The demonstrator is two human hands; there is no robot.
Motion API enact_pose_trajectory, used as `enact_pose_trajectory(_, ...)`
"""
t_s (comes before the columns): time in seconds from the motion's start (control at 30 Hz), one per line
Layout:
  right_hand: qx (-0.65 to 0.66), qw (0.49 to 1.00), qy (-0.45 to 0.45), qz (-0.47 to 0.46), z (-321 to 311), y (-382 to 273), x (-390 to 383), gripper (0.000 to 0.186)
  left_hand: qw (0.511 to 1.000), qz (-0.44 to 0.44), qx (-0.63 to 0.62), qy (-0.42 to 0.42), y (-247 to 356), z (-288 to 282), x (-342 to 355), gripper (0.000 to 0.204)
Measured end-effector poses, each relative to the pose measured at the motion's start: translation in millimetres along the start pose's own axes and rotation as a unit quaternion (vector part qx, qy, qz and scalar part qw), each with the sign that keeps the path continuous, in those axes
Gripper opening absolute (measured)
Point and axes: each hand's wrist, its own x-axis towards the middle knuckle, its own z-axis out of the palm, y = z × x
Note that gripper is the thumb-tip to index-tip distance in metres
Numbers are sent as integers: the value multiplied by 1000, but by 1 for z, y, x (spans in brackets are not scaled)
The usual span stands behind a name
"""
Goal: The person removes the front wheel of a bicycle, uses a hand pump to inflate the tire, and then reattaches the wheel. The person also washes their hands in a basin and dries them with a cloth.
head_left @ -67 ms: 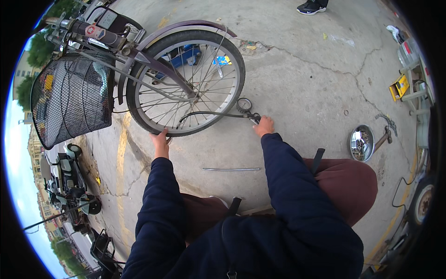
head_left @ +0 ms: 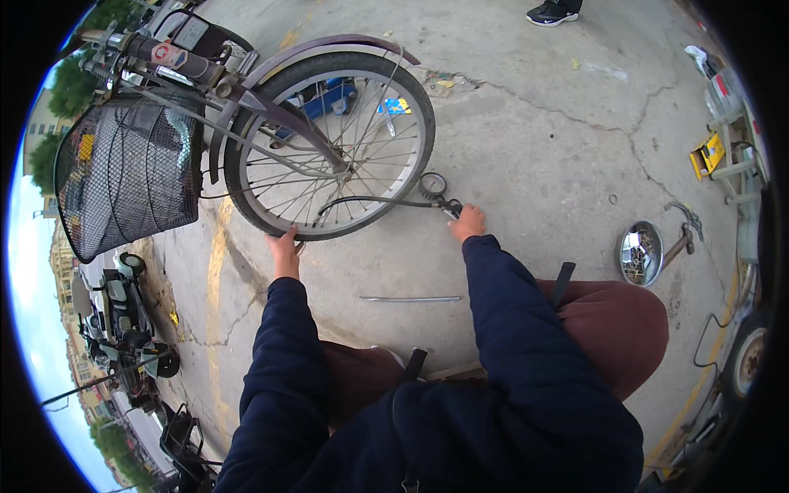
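Note:
My right hand (head_left: 468, 220) grips a tyre inflator handle (head_left: 452, 209), with a round dial gauge (head_left: 432, 185) attached. Its black hose (head_left: 386, 200) runs across the bicycle's front wheel (head_left: 417, 146) to the lower rim, where the valve is. At the bottom of that tyre, my left hand (head_left: 283, 242) is closed on the rubber. The purple-grey fork (head_left: 314, 140) and black mesh basket (head_left: 127, 172) sit above and left of it. A thin metal bar (head_left: 409, 298) lies on the concrete between my arms.
A steel bowl of small parts (head_left: 640, 253) and a hammer (head_left: 678, 242) lie at right, near a shelf with a yellow box (head_left: 707, 154). Parked scooters (head_left: 123, 320) stand at left. A blue tool (head_left: 329, 97) lies behind the wheel. Someone's black shoe (head_left: 549, 12) is at top.

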Motion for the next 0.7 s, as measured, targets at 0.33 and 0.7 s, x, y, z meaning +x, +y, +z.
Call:
enact_pose_trajectory(0.33, 216, 970, -49, -99, 2, 29, 25, 72, 999, 5, 2, 39, 5, 6, -12, 51)
enact_pose_trajectory(0.7, 284, 946, 15, -152, -6, 33, 11, 66, 999, -11, 1, 32, -4, 5, -4, 52)
